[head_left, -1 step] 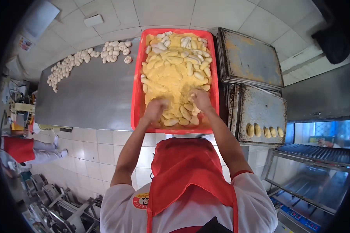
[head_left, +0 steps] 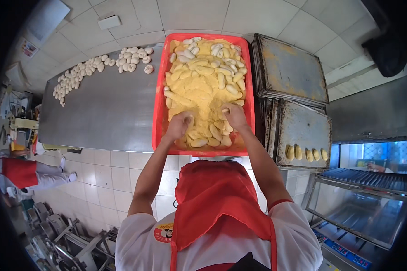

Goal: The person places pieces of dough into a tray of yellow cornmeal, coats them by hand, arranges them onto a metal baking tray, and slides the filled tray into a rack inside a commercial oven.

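A red plastic tray [head_left: 159, 124] holds yellow crumbs [head_left: 203, 90] and many oblong pale dough pieces [head_left: 212, 132], several heavily coated. In the lower left part of the tray, my left hand [head_left: 178, 125] is closed round a pale dough piece [head_left: 190, 121]. My right hand [head_left: 234, 117] is opposite it, fingers curled into the crumbs on a dough piece [head_left: 224, 110] that they partly hide.
Left is a steel table [head_left: 99, 113] with round dough balls [head_left: 126, 58]. Right are stacked baking sheets [head_left: 291, 67], one holding coated pieces [head_left: 298, 152], and a steel rack [head_left: 362, 176]. A co-worker [head_left: 22, 174] in red stands far left.
My left hand has shifted slightly upward and its fingers show more clearly around a pale piece. My right hand has barely moved.
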### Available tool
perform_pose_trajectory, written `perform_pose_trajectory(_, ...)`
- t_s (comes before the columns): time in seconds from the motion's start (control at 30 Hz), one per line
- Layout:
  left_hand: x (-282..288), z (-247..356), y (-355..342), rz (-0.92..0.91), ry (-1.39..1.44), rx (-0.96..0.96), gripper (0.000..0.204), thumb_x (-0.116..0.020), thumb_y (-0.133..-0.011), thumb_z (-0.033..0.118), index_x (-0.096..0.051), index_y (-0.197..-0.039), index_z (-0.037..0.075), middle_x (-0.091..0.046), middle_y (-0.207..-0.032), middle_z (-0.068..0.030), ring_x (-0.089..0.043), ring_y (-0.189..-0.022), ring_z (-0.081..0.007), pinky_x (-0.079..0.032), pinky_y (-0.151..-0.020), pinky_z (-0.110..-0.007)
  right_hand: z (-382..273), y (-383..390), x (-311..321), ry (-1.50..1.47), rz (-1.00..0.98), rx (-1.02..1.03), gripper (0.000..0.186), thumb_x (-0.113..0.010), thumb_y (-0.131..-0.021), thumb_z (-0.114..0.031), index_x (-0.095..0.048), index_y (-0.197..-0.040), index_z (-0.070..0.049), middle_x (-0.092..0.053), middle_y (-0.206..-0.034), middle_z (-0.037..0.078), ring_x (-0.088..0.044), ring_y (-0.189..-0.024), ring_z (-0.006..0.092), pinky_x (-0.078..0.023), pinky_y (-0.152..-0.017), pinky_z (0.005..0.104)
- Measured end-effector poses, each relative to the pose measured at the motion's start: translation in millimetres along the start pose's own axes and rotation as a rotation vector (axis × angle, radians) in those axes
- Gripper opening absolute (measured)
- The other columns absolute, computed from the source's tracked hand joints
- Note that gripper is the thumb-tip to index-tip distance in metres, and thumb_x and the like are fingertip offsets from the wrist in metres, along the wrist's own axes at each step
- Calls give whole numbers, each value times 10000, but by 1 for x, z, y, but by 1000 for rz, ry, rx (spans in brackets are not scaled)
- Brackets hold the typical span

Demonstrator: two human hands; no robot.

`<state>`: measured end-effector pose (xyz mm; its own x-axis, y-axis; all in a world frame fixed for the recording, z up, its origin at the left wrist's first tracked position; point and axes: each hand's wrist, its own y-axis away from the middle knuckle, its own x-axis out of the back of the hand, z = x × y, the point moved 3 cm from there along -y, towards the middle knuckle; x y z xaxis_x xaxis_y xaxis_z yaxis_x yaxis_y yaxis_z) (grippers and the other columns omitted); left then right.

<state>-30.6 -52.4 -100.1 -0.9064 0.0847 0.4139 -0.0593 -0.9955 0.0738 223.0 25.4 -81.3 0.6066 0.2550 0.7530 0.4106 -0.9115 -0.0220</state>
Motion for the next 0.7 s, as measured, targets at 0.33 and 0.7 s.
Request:
perform_pose_trajectory(0.33, -53, 12, 25, -392, -649, -152, 301, -711, -789, 293, -615, -910, 34, -648, -882, -240, -639, -891, -412, -506, -758, -506, -25, 58, -70, 317, 145, -173, 338, -684, -818, -203, -617, -1097, -24, -656, -1028, 246, -632, -967, 413, -492, -873, 510)
perform_pose_trajectory(0.7, -75, 47, -21, -249, 863, 339, 277, -704, -862, 108, -599, -1115, 66, -627, -976, -19, -628, -842, -132, -518, -689, -278, 23, 95, -34, 285, -287, -458, 359, -726, -744, -236, -680, -1067, -86, -690, -1016, 185, -671, -939, 346, -532, -829, 432)
